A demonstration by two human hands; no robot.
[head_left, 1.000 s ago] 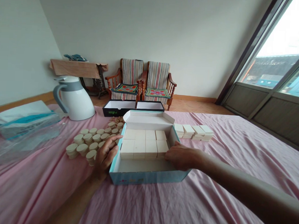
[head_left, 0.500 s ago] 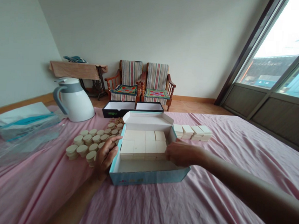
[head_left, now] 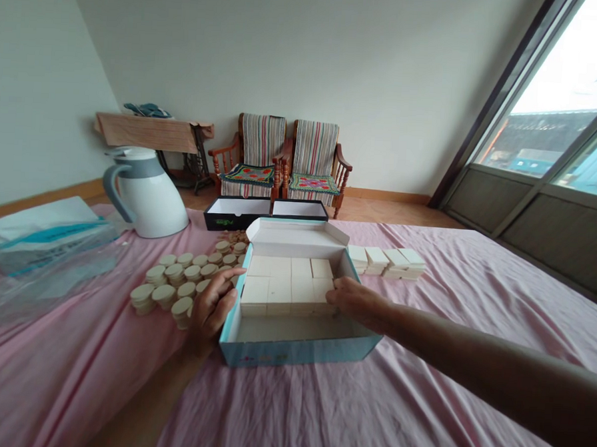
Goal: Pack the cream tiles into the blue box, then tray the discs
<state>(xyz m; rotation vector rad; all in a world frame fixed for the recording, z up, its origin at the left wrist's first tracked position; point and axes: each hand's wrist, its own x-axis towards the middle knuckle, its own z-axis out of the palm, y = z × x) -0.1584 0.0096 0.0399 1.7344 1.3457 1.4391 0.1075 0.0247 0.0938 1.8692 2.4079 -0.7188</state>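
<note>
A light-blue cardboard box (head_left: 302, 352) stands open in front of me, its flap raised at the far side. Stacks of pale square wooden tiles (head_left: 279, 290) fill its far and middle part in two rows; the near strip of its floor is bare. My left hand (head_left: 215, 306) grips the box's left wall, fingertips at the rim. Inside the right side, my right hand (head_left: 352, 300) has its fingers closed at the right end of the nearer row, on the tiles there; the fingertips are partly hidden.
Stacks of round wooden discs (head_left: 163, 295) stand left of the box, more square tiles (head_left: 389, 260) to its right. Behind are black trays (head_left: 238, 222). A white jug (head_left: 154, 202) and clear plastic packaging (head_left: 51, 264) lie left on the pink cloth (head_left: 449, 405).
My right hand has shifted slightly up and left, from beside the box's right wall onto the end of the nearer tile row. My left hand stays on the left wall.
</note>
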